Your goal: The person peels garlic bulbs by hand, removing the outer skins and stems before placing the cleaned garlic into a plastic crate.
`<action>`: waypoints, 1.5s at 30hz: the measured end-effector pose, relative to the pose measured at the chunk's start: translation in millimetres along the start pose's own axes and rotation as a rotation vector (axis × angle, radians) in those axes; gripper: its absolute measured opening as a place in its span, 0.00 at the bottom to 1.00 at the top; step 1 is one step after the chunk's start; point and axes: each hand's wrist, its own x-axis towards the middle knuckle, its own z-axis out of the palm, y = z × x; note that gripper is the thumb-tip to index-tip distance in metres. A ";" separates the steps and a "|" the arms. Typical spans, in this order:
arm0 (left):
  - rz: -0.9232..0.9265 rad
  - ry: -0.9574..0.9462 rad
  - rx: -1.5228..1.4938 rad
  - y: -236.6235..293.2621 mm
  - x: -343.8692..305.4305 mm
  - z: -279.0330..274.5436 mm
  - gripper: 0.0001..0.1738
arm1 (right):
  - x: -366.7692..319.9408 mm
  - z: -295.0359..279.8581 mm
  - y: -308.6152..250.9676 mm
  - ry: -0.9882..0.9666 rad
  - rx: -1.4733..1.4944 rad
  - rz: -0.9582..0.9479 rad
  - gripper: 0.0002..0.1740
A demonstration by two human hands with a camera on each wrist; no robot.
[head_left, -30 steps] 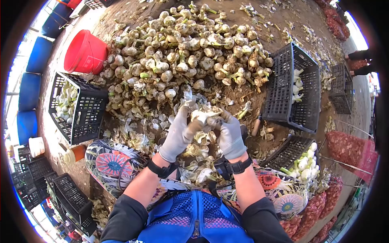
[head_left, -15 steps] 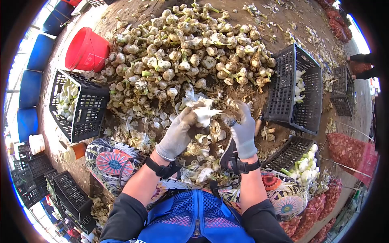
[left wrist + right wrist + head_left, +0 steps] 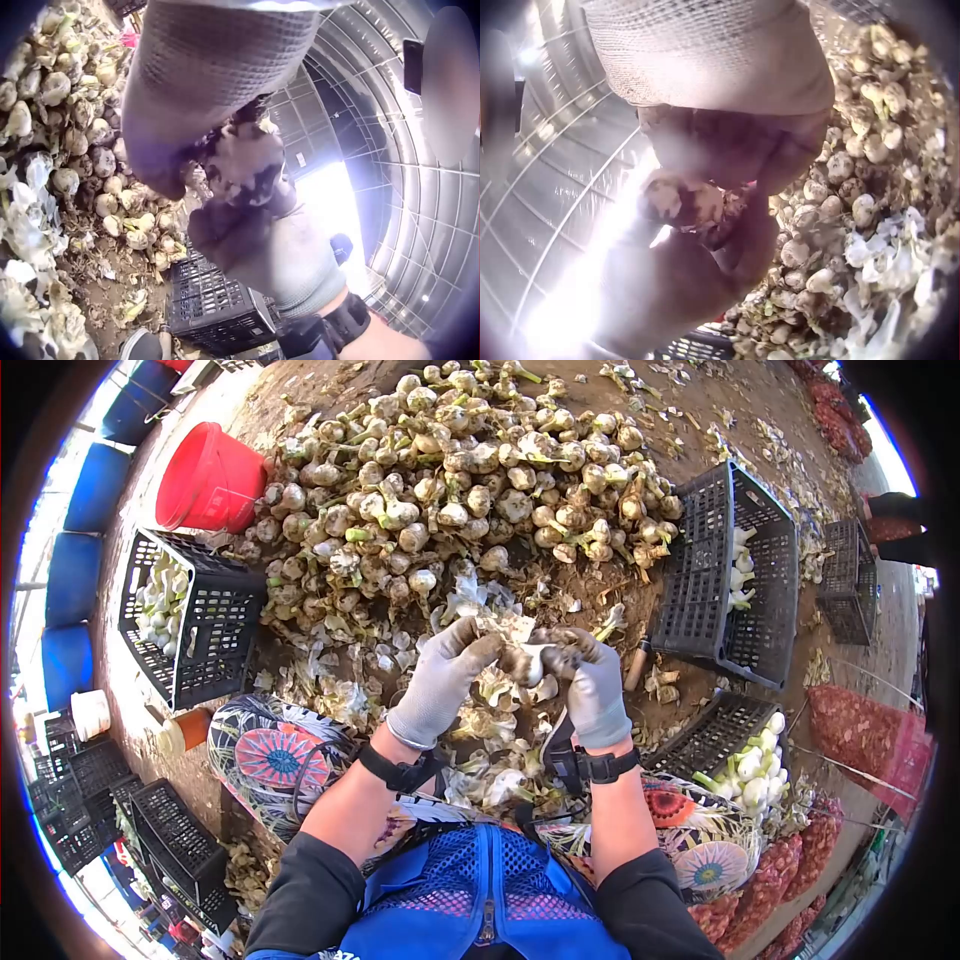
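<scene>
Gloved in grey with soiled fingertips, my left hand [image 3: 440, 685] and right hand [image 3: 597, 690] meet in front of me over the ground. Between them is a garlic bulb [image 3: 516, 627] with pale, papery skin, mostly covered by fingers. The left thumb and fingers grip one side, while the right fingers pinch the other. In the right wrist view, dirt-streaked skin of the garlic bulb [image 3: 705, 204] shows between both hands. Loose white peelings [image 3: 470, 595] lie just beyond the left fingertips.
A large heap of unpeeled garlic [image 3: 450, 480] lies ahead. Black crates stand left [image 3: 215, 630] and right [image 3: 690, 580], with cleaned bulbs inside. Near my right knee is another crate [image 3: 700, 740] beside white bulbs [image 3: 755, 770]. A red bucket [image 3: 210, 480] stands back left.
Half a second ago the right hand was apart from the bulb, which the left hand held. Now the right hand has come back in to the left and touches the bulb again.
</scene>
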 end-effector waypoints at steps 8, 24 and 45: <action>0.194 -0.109 0.888 -5.7 -24.0 -5.3 0.14 | 9.3 -30.5 10.5 0.170 0.052 0.010 0.12; 0.024 -0.006 0.162 10.4 0.6 4.4 0.20 | 0.4 -1.0 2.9 0.117 -0.268 0.018 0.14; 0.135 0.150 0.234 -11.0 3.7 0.2 0.16 | -3.0 18.3 37.2 0.080 -0.338 0.088 0.13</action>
